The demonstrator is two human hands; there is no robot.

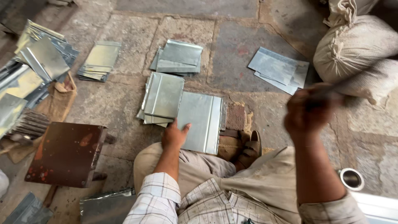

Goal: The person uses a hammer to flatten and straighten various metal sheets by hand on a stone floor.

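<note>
We judge the work to be mid-run: our left hand (174, 136) lies flat, fingers spread, pressing the near edge of a ribbed metal sheet (202, 121) on the stone floor (120, 103), just ahead of our knees, while our right hand (309, 114) is raised at about three o'clock, closed around a dark tool handle (344, 85) that is too blurred to name. Already-formed sheets sit in small piles: one stack (162, 97) touching the sheet at its ten o'clock side, another (178, 57) at twelve, a third (99, 60) further toward ten, a fourth (280, 68) at two. A larger heap of bright sheets (35, 62) at nine o'clock looks like stock not yet handled, so much seems left. The floor is worn, stained paving. A rusty brown block (66, 153) stands at eight o'clock, tied sacks (358, 52) lie at two, and a small metal cup (351, 179) rests at four.
</note>
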